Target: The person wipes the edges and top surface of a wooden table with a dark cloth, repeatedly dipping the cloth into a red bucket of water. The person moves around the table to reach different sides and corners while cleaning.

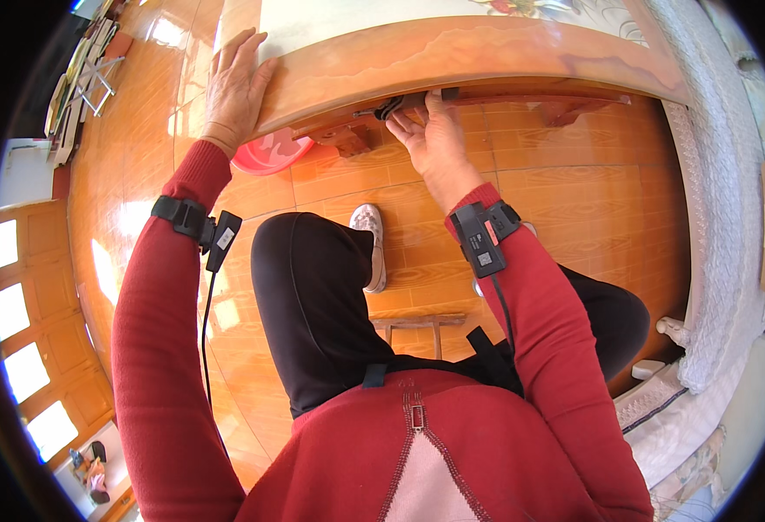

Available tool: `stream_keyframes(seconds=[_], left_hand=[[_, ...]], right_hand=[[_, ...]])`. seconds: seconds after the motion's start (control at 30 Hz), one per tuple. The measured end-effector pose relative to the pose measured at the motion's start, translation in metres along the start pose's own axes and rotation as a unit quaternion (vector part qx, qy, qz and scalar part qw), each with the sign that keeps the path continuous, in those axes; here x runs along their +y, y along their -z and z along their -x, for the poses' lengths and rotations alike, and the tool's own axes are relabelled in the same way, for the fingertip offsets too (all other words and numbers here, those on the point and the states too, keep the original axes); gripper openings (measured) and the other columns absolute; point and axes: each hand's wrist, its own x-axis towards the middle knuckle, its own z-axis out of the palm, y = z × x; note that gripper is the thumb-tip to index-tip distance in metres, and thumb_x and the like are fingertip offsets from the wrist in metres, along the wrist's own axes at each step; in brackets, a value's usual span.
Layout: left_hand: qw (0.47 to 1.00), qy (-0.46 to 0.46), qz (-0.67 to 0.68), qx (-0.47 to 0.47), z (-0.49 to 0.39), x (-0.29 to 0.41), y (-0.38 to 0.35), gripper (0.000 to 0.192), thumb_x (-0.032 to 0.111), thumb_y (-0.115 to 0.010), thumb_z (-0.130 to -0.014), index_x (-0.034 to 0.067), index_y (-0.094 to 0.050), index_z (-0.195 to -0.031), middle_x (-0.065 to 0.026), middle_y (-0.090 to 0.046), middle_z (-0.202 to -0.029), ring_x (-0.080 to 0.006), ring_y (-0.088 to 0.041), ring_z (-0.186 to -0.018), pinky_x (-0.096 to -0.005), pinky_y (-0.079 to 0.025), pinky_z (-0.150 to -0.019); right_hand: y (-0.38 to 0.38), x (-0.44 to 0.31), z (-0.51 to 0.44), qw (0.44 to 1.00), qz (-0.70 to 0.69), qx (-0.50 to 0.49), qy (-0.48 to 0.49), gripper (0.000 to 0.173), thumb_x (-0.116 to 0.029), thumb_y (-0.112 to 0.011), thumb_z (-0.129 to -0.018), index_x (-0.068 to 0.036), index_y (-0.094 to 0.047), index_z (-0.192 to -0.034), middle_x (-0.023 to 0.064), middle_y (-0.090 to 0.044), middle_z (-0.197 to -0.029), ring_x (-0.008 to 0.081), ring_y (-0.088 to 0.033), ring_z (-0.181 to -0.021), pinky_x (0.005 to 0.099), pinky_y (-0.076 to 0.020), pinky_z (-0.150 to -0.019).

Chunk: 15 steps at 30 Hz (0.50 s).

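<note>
My left hand (235,91) lies on the left corner of a low table (473,59) with a marbled orange-brown rim, its fingers apart and holding nothing. Below the table's near edge, my right hand (436,140) grips a dark object (400,104) between thumb and fingers. A thin metal end pokes out on the object's left side. The rim hides part of it, and I cannot tell exactly what it is. Close to both hands, a wooden table leg (344,140) shows under the edge.
A pink plastic basin (271,153) sits on the floor by the table's left end. A small wooden stool (421,321) is below me, near my shoe (368,241). To the right stands furniture draped with a pale textured cover (725,196). A folding stand (97,85) is far left.
</note>
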Motion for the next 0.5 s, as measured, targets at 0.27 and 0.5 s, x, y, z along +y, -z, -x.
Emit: stream_keyframes(seconds=[0.27,0.5], left_hand=[[1.000,0.002,-0.011,-0.005,-0.001,0.001,0.002,0.043,0.038,-0.050,-0.102,0.013,-0.054,-0.137,-0.0114,-0.048,-0.146,-0.0359,-0.044,-0.133,-0.0448,-0.036,-0.111],[1.000,-0.003,-0.013,-0.008,-0.001,-0.001,0.003,0.041,0.034,-0.051,-0.102,0.010,-0.056,-0.135,-0.0136,-0.049,-0.144,-0.0352,-0.045,-0.133,-0.0436,-0.036,-0.111]], right_hand=[[0.004,0.001,-0.013,0.997,-0.016,-0.069,0.020,0.033,-0.022,-0.062,-0.100,-0.013,-0.038,-0.120,0.0115,-0.050,-0.124,0.0353,-0.056,-0.105,0.0522,-0.0521,-0.093],[-0.010,-0.006,-0.011,0.999,0.000,0.025,0.034,0.027,-0.012,-0.060,-0.099,-0.009,-0.047,-0.123,0.0099,-0.058,-0.119,0.0277,-0.061,-0.105,0.0505,-0.0563,-0.092]])
